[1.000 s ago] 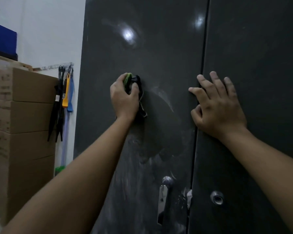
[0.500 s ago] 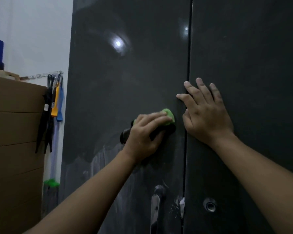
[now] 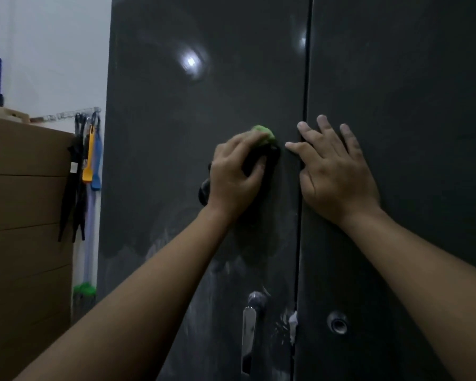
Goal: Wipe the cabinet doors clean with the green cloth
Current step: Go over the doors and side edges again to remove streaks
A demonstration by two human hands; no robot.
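We're gripping green cloth (image 3: 262,132) in curled left hand (image 3: 237,174), just left of door seam (image 3: 307,78); right hand (image 3: 334,174) lying flat, fingers spread, across seam.

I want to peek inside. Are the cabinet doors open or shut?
Shut. The left door and right door meet at a thin seam.

One head-worn wide-angle view faces the glossy dark grey cabinet doors (image 3: 176,119) squarely and close up, with stacked brown cardboard boxes (image 3: 25,202) at its left edge.
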